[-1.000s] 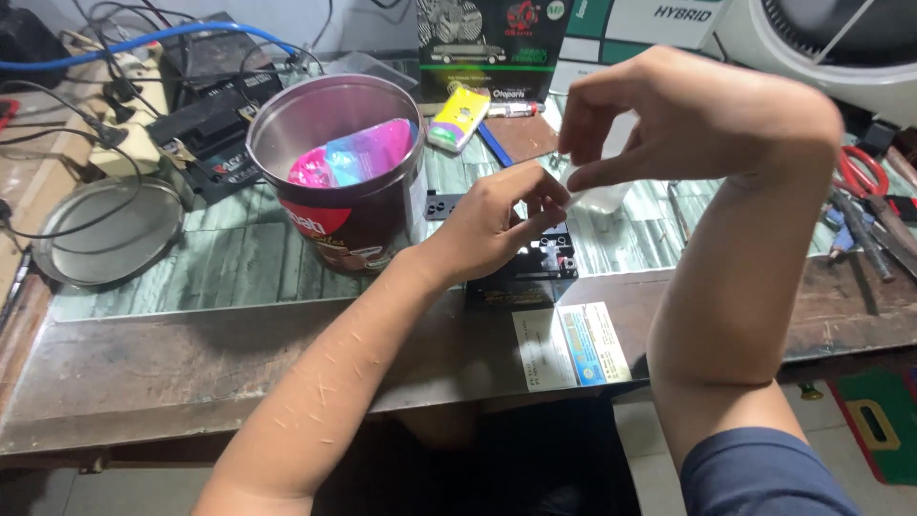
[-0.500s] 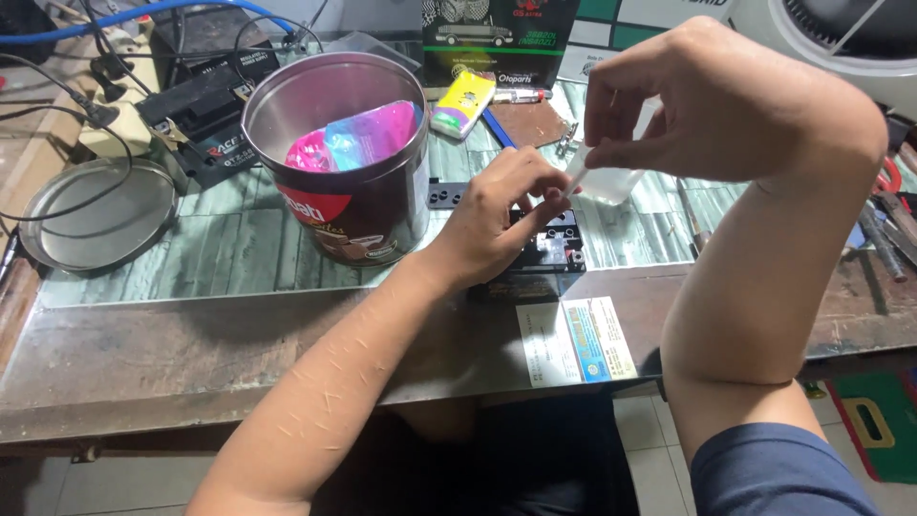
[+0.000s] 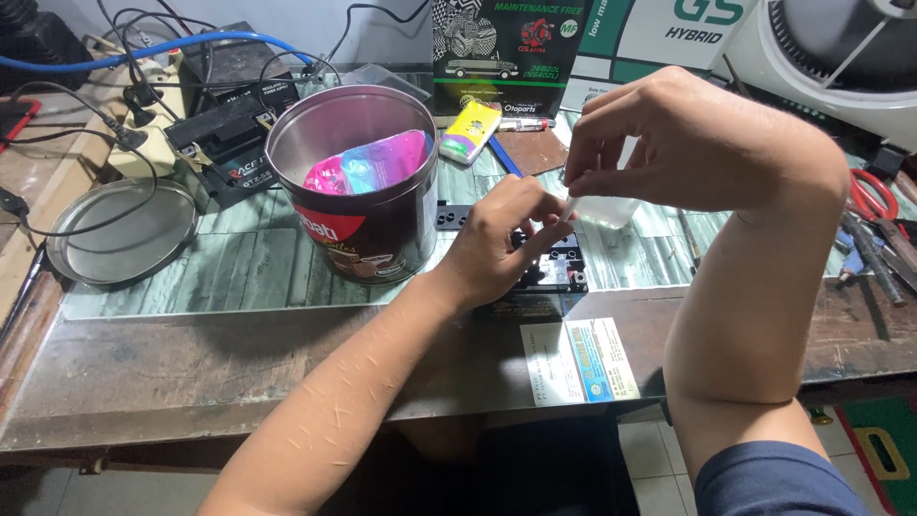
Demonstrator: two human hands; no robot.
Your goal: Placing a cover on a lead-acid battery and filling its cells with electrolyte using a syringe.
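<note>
Two bare forearms — a dark blue sleeve (image 3: 774,483) on the right arm.

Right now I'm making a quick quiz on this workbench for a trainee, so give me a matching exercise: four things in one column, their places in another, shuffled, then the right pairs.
Things:
1. round tin
2. tin lid
3. red-handled scissors
4. pink and blue packet

Places:
A. far right of the bench, beyond the right hand
B. inside the tin
C. lying flat at the left end of the bench
D. upright, just left of the left hand

Pairs: 1-D, 2-C, 3-A, 4-B
</note>
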